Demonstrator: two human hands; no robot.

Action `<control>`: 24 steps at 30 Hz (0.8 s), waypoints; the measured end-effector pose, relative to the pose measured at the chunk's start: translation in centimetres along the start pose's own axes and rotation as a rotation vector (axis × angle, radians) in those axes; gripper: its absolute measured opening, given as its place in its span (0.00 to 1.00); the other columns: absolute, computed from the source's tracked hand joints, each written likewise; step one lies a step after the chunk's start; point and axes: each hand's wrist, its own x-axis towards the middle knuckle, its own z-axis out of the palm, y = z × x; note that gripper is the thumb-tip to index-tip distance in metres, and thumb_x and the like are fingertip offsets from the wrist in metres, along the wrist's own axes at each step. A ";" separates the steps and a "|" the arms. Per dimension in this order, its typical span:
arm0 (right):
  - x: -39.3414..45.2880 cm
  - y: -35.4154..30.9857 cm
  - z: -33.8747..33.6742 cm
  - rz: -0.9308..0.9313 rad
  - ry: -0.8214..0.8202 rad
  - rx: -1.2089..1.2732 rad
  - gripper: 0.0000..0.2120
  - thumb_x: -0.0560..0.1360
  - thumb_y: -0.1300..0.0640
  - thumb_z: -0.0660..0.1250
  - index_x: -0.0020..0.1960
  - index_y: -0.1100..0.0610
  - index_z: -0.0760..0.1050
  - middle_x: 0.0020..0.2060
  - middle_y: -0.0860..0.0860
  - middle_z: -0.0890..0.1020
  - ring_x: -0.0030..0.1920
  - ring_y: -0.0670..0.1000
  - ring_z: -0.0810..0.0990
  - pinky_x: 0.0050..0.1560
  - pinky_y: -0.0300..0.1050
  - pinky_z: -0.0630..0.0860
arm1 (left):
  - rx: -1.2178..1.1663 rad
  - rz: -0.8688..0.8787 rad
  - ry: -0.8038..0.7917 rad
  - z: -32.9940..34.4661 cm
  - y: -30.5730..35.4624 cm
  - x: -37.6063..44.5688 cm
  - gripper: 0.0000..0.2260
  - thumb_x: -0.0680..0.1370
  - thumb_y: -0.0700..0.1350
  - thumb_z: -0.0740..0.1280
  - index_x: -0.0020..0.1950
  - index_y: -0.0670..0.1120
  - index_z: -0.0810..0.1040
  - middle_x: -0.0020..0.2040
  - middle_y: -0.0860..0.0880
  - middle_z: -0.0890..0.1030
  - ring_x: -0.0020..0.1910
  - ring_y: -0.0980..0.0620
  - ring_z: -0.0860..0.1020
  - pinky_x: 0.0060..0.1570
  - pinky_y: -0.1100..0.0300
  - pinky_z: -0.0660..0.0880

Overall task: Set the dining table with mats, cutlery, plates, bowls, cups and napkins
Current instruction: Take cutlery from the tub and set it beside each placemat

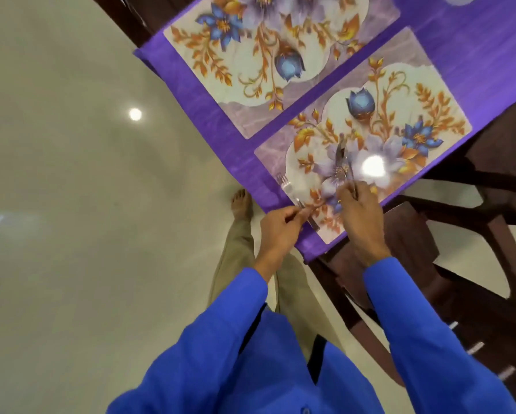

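Step in hand: laying cutlery on the near mat [367, 127].

Left hand [280, 231] pinches the handle of a fork [289, 189]; the tines lie on the mat's left part, pointing away from the person. Right hand [361, 210] pinches the handles of a knife [340, 156] and, it seems, a second slim piece beside it; cannot tell what that piece is. Their tips lie over the middle of the mat, so they are not yet at its right side.

Far mat [250, 70] lies just beside the near one on the purple cloth [474, 46] of the worktop and carries nothing. No plates, bowls, cups or napkins in view, so the task looks early.

Next move, as judged: release the fork square to the mat edge, then carry the knife to the right side, leaving the centre free for a plate.
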 end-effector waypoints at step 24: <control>2.7 10.1 2.7 -0.447 0.021 -0.177 0.19 0.75 0.37 0.71 0.56 0.49 0.81 0.48 0.48 0.81 0.50 0.51 0.79 0.48 0.53 0.80 | 0.193 0.168 0.288 2.6 -2.0 2.4 0.11 0.77 0.55 0.77 0.46 0.48 0.88 0.35 0.54 0.85 0.36 0.54 0.85 0.46 0.49 0.85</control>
